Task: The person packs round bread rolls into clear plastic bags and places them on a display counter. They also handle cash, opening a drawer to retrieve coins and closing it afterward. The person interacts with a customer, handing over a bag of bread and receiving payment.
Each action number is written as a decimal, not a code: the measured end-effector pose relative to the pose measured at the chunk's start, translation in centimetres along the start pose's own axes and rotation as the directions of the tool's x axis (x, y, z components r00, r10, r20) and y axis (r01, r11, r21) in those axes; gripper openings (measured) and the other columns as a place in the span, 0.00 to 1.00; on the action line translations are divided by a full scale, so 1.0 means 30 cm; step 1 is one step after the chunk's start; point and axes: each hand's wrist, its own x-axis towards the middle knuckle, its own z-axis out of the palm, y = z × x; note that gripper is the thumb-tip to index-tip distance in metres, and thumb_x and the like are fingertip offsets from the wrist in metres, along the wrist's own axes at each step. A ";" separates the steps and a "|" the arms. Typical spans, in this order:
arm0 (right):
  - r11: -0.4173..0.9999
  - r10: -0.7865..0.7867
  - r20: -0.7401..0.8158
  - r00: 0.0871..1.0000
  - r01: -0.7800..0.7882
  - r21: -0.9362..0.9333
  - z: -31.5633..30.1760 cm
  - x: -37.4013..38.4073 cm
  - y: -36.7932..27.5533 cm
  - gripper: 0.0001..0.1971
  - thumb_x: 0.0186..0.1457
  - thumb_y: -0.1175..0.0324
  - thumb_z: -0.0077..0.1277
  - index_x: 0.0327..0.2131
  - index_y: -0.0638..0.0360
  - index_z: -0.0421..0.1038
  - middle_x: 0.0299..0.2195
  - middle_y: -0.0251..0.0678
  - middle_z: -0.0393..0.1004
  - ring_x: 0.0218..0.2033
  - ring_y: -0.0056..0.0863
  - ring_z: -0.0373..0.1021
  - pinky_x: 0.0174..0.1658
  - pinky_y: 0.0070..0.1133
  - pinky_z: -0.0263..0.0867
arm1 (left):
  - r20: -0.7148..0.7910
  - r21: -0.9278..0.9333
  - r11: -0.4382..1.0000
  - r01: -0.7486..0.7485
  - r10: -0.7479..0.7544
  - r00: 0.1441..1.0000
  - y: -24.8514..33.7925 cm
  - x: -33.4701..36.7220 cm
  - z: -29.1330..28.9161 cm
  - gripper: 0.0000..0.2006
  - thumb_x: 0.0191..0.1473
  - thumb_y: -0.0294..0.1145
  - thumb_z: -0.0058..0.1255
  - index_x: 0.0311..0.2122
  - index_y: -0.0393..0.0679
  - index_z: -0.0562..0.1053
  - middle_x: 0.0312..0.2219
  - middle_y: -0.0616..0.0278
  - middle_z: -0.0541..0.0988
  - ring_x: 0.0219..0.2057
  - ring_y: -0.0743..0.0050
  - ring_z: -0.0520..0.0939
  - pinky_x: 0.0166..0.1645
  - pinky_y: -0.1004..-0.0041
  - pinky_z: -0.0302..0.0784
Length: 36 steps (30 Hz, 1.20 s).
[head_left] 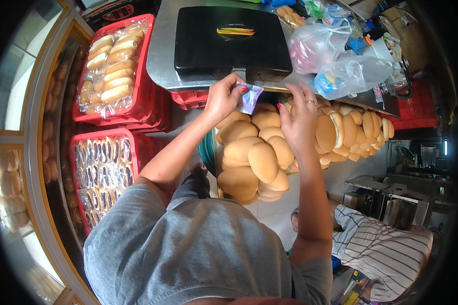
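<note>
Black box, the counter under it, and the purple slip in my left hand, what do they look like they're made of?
Black box: probably painted metal, possibly plastic; smooth, with a soft sheen. Counter: likely stainless steel, silvery grey with blurred reflections. Purple slip in your left hand: seemingly paper or paper-like film, matt-looking, thin and creased.

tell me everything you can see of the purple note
The purple note is small, thin and paper-like, pale lilac with darker violet along its upper edge, and looks creased. It sits tilted in front of the black box, its left side pinched by the left hand. The right hand is apart from it.
</note>
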 end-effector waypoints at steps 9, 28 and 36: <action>0.933 -0.125 -0.111 0.986 0.079 -0.351 0.203 0.337 0.009 0.34 0.50 0.55 0.48 0.61 0.39 0.51 0.62 0.42 0.46 0.64 0.54 0.38 0.57 0.60 0.34 | 0.074 -0.361 0.932 0.008 0.020 0.997 0.276 0.204 -0.067 0.04 0.50 0.25 0.51 0.30 0.36 0.70 0.21 0.65 0.73 0.24 0.86 0.71 0.29 0.80 0.68; 0.900 -0.029 0.093 0.995 0.067 -0.430 0.085 0.992 -0.079 0.35 0.47 0.66 0.54 0.59 0.48 0.51 0.55 0.47 0.59 0.57 0.46 0.54 0.58 0.46 0.47 | -0.002 0.661 0.688 -0.300 0.401 0.916 0.005 0.763 -0.217 0.07 0.43 0.30 0.56 0.30 0.42 0.77 0.27 0.52 0.80 0.29 0.57 0.82 0.35 0.68 0.76; 0.911 -0.115 0.020 0.993 0.114 -0.396 0.121 0.957 -0.097 0.35 0.46 0.69 0.54 0.59 0.47 0.52 0.57 0.45 0.57 0.59 0.44 0.53 0.61 0.46 0.43 | 0.228 0.903 0.345 -0.256 0.120 0.966 -0.031 0.846 -0.078 0.11 0.46 0.27 0.46 0.32 0.40 0.79 0.32 0.47 0.80 0.37 0.52 0.82 0.39 0.62 0.78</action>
